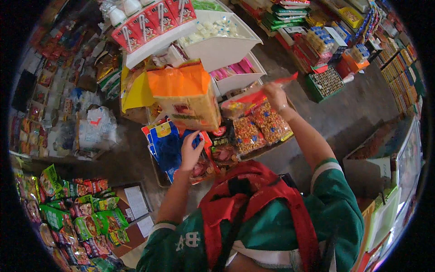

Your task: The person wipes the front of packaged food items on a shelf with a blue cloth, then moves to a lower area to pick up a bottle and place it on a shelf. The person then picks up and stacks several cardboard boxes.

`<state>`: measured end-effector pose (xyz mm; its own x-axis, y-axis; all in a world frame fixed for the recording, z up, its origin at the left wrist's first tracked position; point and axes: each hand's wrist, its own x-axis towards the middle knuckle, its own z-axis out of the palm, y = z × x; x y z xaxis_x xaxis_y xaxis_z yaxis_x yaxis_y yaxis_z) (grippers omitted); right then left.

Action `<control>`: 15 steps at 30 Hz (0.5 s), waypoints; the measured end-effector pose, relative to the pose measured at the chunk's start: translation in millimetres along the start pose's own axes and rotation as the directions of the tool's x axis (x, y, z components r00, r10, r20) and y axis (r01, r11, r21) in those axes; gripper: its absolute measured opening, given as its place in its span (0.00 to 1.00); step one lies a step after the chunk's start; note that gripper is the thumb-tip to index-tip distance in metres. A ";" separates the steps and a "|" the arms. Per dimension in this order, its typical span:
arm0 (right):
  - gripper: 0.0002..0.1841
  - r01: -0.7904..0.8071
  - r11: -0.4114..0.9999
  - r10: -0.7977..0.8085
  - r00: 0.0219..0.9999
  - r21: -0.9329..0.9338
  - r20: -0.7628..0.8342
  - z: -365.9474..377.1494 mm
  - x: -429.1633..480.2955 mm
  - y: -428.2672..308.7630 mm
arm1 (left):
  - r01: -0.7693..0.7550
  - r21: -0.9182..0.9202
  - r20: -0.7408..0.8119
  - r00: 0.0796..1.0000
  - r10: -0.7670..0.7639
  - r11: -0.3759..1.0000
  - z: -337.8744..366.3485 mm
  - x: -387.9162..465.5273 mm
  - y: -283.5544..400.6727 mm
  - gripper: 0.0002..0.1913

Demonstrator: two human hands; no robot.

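My left hand (191, 151) is over blue snack packets (167, 144), its thumb and index finger apart. Its fingertips are close to the lower edge of a large orange-topped bag (185, 98); whether they touch it I cannot tell. My right hand (274, 95) grips the red top of a plastic packet (253, 106), and part of that red edge sticks out beyond the fingers. Below it lie clear bags of brown nut-like snacks (249, 134). Dark packets with pictured food (223, 153) lie between my hands.
White tilted bins (221, 51) of wrapped sweets stand ahead, beside red drink cartons (158, 20). Green instant-noodle packets (86, 224) fill the lower left. A green crate (314, 86) of small round items sits on the floor at right. A glass-fronted cabinet (407, 153) stands far right.
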<state>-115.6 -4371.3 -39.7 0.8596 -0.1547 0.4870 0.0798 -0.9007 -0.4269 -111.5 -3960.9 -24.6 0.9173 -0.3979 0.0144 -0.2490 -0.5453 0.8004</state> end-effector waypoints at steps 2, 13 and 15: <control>0.08 -0.106 0.988 0.115 0.991 0.114 -0.074 2.3 21.4 -4.2 | -0.195 -0.042 0.187 0.962 0.200 0.980 3.2 24.5 17.1 0.30; 0.12 0.111 0.892 0.064 0.929 0.439 -0.364 -106.4 53.4 -94.0 | -0.179 0.008 0.130 0.976 0.177 0.984 44.5 61.9 39.6 0.45; 0.13 0.215 0.939 -0.093 0.910 0.269 -0.404 -137.8 49.8 -130.5 | -0.110 -0.046 0.229 0.966 0.118 0.993 60.2 41.3 60.8 0.53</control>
<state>-152.8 -4317.4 145.3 0.5709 -0.2211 0.7907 0.3955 -0.7700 -0.5008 -107.4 -4054.9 -11.4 0.7857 -0.6180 -0.0291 -0.3340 -0.4632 0.8209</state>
